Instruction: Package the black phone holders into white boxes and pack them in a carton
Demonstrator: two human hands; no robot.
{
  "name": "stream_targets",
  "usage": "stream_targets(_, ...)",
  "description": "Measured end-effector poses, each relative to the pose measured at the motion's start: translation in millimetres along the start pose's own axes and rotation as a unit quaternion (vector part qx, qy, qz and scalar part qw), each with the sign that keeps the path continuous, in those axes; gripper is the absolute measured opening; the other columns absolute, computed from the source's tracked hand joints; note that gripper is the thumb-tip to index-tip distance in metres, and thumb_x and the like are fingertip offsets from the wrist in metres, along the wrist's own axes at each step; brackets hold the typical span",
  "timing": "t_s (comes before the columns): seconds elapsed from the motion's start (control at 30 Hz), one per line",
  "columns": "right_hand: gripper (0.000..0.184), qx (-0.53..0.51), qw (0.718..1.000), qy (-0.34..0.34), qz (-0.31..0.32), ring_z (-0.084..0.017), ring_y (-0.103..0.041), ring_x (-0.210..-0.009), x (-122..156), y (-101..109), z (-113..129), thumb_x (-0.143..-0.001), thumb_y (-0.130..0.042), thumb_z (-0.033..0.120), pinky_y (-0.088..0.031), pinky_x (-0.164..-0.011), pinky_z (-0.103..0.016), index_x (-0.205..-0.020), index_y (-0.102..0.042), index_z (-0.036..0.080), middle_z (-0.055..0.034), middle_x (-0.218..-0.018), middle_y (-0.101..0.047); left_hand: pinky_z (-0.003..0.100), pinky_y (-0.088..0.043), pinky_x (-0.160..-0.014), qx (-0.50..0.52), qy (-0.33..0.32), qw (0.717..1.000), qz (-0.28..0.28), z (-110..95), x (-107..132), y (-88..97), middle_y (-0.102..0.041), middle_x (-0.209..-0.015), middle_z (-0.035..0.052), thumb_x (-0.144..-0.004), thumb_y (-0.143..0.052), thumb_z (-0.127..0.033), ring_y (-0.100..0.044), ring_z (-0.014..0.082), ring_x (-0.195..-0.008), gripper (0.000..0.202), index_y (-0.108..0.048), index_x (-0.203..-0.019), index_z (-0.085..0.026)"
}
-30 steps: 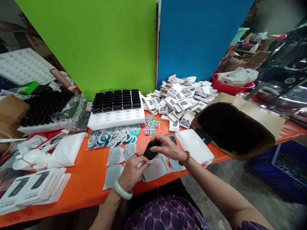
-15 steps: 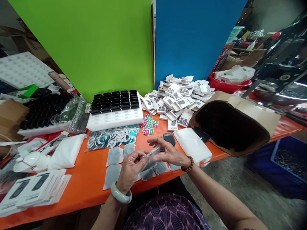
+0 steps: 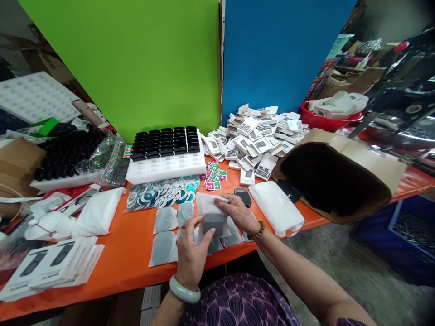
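Observation:
My left hand (image 3: 193, 249) grips the lower left side of a thin, translucent white pouch (image 3: 207, 204), thumb in front. Inside the pouch shows a dark grey flat piece with rounded corners. The fingers of my right hand (image 3: 239, 213) pinch the pouch's upper right edge. Below and around it, several similar frosted pouches (image 3: 163, 248) with grey contents lie on the orange table, partly hidden by my hands. Just beyond my right hand lies a black rounded flat device (image 3: 242, 197).
Behind are a white foam tray (image 3: 166, 168) of black pieces, a bag of ring-shaped discs (image 3: 163, 194), small pink and green cards (image 3: 213, 175) and a heap of white boxes (image 3: 253, 140). A folded white stack (image 3: 277, 208) and an open carton (image 3: 340, 176) stand right; boxes (image 3: 50, 267) lie left.
The pouch has turned from nearly edge-on to facing me. My right hand has gone from open beside it to pinching its upper edge. The view has shifted slightly.

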State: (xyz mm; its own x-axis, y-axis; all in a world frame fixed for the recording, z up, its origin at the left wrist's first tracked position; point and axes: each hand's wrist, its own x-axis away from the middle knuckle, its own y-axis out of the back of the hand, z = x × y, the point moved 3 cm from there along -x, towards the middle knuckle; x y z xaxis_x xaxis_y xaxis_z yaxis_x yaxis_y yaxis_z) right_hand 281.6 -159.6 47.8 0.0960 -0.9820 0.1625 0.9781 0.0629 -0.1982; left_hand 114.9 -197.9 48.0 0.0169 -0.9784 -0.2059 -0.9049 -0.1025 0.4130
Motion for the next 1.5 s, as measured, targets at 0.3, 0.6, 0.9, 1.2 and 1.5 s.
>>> stream_targets(0.3,0.027,0.164,0.976,0.128,-0.055,-0.018,-0.057,-0.083,4.2,-6.1,5.1,-0.082,-0.059,0.039,-0.046,-0.072,-0.031,-0.1,-0.057,0.019,-0.0056,-0.097,-0.061,0.027,-0.049,-0.073,0.255,0.223,0.93,0.145,27.7,-5.1,-14.3,-0.067,-0.079,0.0015,-0.062,-0.078,-0.031,-0.061,0.014,-0.074,0.032,-0.064,-0.086,-0.015)
stream_targets(0.6,0.035,0.231,0.951,0.159,0.133,-0.02,-0.058,-0.102,20.3,-18.1,-0.8,-0.086,-0.06,0.032,-0.046,-0.089,-0.035,-0.119,-0.054,0.023,-0.007,-0.115,-0.061,0.024,-0.048,-0.07,0.316,0.239,0.911,0.113,29.8,-13.1,-10.5,-0.067,-0.079,-0.0005,-0.06,-0.08,-0.03,-0.06,0.0128,-0.074,0.033,-0.066,-0.085,-0.015)
stream_targets(0.9,0.043,0.04,0.998,0.0,0.048,-0.011,-0.051,-0.062,-36.6,-3.7,-56.9,-0.071,-0.066,0.034,-0.041,-0.056,-0.023,-0.109,-0.049,0.021,0.0044,-0.075,-0.054,0.028,-0.05,-0.077,0.342,0.301,0.89,-0.011,53.7,-21.5,-6.9,-0.07,-0.085,0.002,-0.052,-0.084,-0.029,-0.065,0.0135,-0.078,0.058,-0.058,-0.102,-0.015)
stream_targets(1.2,0.03,0.343,0.939,0.015,0.001,-0.017,-0.053,-0.081,-81.6,-4.0,-69.0,-0.073,-0.058,0.015,-0.042,-0.07,-0.029,-0.102,-0.052,0.019,-0.0018,-0.088,-0.055,0.034,-0.051,-0.086,0.319,0.312,0.893,-0.052,72.1,-11.0,12.6,-0.071,-0.087,0.0038,-0.052,-0.085,-0.031,-0.068,0.0169,-0.085,0.05,-0.061,-0.092,-0.016)
stream_targets(1.5,0.023,0.461,0.885,0.061,0.024,-0.023,-0.052,-0.098,-70.8,-17.0,-62.1,-0.081,-0.061,0.018,-0.041,-0.087,-0.036,-0.103,-0.056,0.018,-0.0091,-0.105,-0.053,0.034,-0.053,-0.082,0.288,0.305,0.907,-0.018,63.2,-12.4,8.5,-0.071,-0.088,0.0039,-0.053,-0.085,-0.035,-0.068,0.0176,-0.083,0.045,-0.064,-0.088,-0.016)
